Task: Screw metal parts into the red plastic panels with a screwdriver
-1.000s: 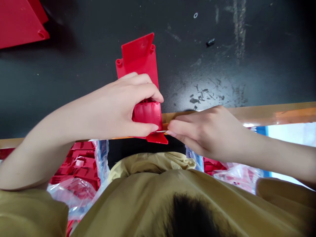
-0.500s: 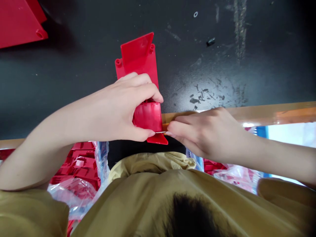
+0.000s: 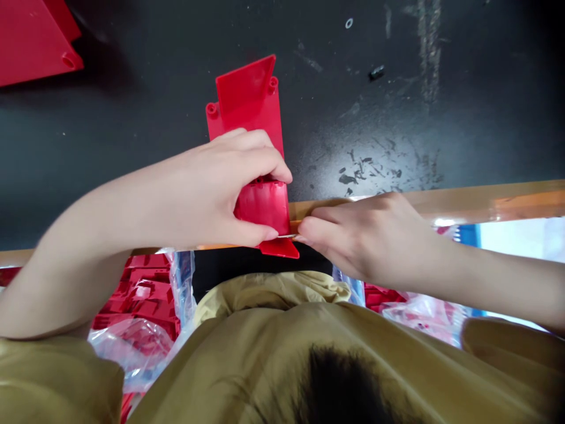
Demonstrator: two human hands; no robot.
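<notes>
My left hand [image 3: 220, 191] is wrapped over a red plastic part [image 3: 250, 97], a plate with an upright flap and round screw bosses at its far end. The thumb lies along the near edge, and the fingers curl over the middle. My right hand [image 3: 362, 235] is closed in a pinch on a thin metal blade [image 3: 286, 236], mostly hidden by the fingers. The blade's narrow tip lies against the near edge of the red part, close to my left thumb. The near end of the part overhangs the table edge.
Another red plastic part [image 3: 33, 44] lies at the far left of the black table [image 3: 145, 118]. A small washer [image 3: 349, 23] and a small black piece [image 3: 376, 73] lie at the far right. Below the taped edge [image 3: 468, 203], a plastic-lined container holds several red parts [image 3: 145, 288].
Almost nothing has moved. My left hand and the near end of the red part have shifted very slightly left, while the blade stays at the part's edge.
</notes>
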